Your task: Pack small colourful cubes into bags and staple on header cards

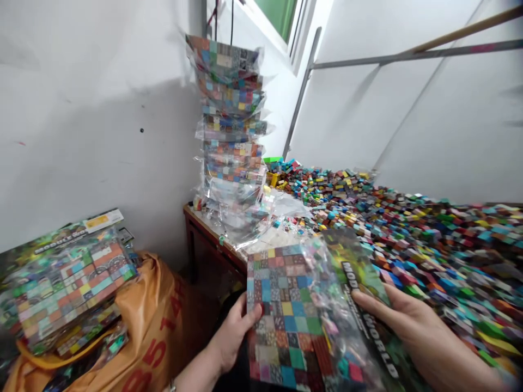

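The left hand (235, 332) closes on the left edge of the block pack (281, 310), the right hand (411, 321) pinches the card (379, 348) at its right; level support should help.

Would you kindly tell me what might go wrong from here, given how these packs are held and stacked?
The tall stack of clear plastic-wrapped multicoloured block packs stands near the brown-edged table's edge; a bump might topple it.

The left hand holds the flat multicoloured block panel, the right hand the dark green printed card; uneven pulling might strain the clear plastic between them.

The tilted pack by the orange plastic bag might slide.
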{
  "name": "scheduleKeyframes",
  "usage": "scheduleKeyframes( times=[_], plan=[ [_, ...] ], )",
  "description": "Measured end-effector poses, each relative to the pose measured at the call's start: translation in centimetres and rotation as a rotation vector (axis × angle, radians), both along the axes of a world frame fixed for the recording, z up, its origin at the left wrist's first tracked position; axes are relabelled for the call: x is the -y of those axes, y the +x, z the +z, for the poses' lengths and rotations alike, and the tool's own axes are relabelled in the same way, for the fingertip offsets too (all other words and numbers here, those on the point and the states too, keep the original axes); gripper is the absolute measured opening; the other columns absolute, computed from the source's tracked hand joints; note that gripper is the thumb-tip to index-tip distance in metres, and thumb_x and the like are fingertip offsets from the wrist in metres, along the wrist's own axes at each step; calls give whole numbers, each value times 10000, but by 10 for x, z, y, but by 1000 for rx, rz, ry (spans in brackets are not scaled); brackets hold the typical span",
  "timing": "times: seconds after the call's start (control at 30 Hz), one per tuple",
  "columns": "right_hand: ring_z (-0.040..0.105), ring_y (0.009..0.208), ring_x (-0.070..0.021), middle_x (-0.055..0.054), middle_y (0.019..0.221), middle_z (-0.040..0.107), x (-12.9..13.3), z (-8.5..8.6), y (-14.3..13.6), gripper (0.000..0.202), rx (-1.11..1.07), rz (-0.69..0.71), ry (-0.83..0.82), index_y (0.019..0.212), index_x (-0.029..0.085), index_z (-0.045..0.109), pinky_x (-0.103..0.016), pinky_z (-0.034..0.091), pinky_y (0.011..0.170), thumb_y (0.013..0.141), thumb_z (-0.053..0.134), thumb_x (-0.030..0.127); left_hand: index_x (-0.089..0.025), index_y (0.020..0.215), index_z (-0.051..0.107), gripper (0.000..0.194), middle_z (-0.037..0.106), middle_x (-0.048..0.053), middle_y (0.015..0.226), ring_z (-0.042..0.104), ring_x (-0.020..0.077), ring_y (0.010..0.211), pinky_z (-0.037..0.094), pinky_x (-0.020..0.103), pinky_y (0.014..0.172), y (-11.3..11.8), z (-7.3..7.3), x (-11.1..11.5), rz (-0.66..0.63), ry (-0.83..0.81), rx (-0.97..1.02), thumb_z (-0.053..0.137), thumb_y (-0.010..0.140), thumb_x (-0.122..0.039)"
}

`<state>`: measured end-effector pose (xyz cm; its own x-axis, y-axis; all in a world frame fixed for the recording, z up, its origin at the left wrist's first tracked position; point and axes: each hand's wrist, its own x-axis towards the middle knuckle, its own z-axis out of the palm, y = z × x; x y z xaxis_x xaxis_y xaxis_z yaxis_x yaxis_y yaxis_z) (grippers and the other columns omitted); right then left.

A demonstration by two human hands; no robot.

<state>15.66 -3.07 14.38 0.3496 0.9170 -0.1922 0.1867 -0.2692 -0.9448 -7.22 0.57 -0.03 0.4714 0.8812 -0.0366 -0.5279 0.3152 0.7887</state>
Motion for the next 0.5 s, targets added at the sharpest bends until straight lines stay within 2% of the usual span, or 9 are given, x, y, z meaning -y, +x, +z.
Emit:
scheduleKeyframes(
  times=[0.1,0.23,0.37,0.5],
  plan=[
    [632,869,-275,-55,952,690,2,-15,16,405,-128,-134,-43,887,229,640,-314,538,685,535,743,402,-166,1128,528,449,594,104,1120,570,254,990,424,392,890,-4,24,-25,-41,88,-94,624,729,-347],
    [649,821,-247,-58,947,691,-8,-44,29,339,-265,-180,-46,902,210,610,-304,537,657,615,709,361,-144,1055,570,413,637,112,1041,620,245,881,471,384,803,7,46,-74,-108,165,-304,575,746,-418],
    [653,807,-222,-48,897,702,-25,-70,30,296,-331,-233,13,893,198,579,-291,529,664,656,679,344,-162,1022,594,400,657,84,1001,621,230,864,471,356,782,27,52,-124,-85,329,-515,558,736,-439],
    [656,791,-213,-44,853,705,-38,-83,24,258,-385,-249,82,900,191,570,-295,527,669,690,635,326,-144,948,633,404,681,65,913,619,237,821,461,355,758,40,49,-158,-82,412,-643,589,686,-448]
  ],
)
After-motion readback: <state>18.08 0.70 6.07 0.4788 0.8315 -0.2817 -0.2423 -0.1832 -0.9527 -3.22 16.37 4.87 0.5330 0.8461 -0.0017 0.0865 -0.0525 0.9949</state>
